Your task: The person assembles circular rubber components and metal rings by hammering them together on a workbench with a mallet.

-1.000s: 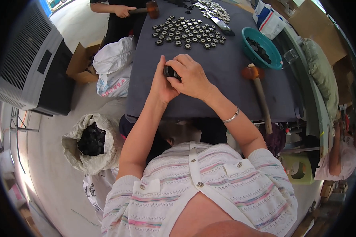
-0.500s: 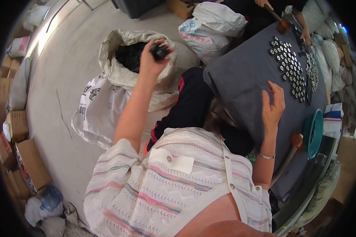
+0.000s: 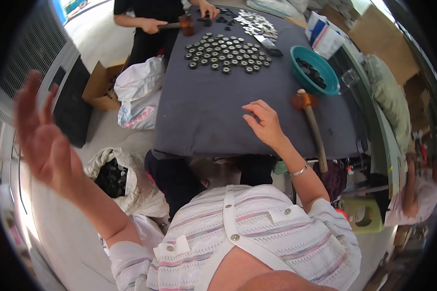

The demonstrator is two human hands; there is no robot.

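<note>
My left hand (image 3: 51, 145) is raised at the far left, a little blurred, its fingers spread and nothing visible in it. Below it and to its right stands an open white woven sack (image 3: 133, 191) with black pieces (image 3: 112, 178) inside. Over the near part of the grey cloth-covered table (image 3: 204, 116) is my right hand (image 3: 264, 123), fingers loosely bent and apart, holding nothing. Beyond it lie many black round parts with metal centres (image 3: 226, 53), standing in rough rows. A mallet (image 3: 311, 116) with an orange-brown head lies to its right.
A teal basin (image 3: 336, 87) of black pieces stands on the table's right. Across the table, a co-worker's hand (image 3: 153, 25) grips another mallet (image 3: 185, 25); small silvery pieces (image 3: 257, 24) lie near. White sacks (image 3: 140, 87) and a cardboard box (image 3: 102, 92) stand left of the table.
The view has swung right toward the table. My left hand held black pieces over the sack; now it is raised with its fingers spread. My right hand remains over the table.
</note>
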